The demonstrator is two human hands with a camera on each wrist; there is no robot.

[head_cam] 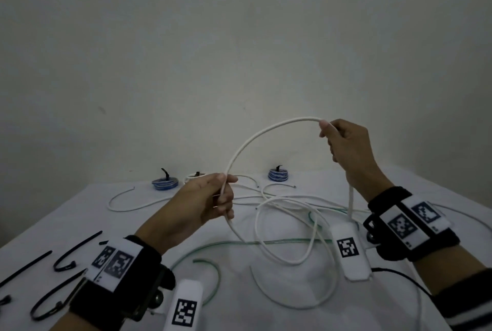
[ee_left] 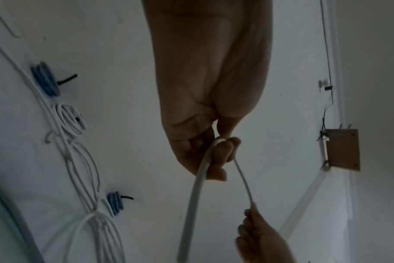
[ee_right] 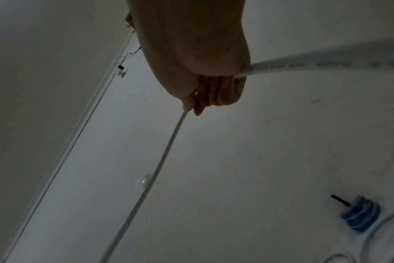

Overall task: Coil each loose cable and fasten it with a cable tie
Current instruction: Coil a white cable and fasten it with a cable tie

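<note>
Head view: left hand point(head_cam: 210, 197) pinches the white cable point(head_cam: 255, 136) low while right hand point(head_cam: 346, 144) grips it higher, arching it, likely to form a coil's loop.

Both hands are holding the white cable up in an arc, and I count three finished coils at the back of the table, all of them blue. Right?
Not all blue. The head view shows two blue coils and one white coil between them. The rest holds: left hand and right hand hold the white cable in an arc.

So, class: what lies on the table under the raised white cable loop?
Under the white cable: loose white cables and a green cable on the table. The left hand covers part.
</note>
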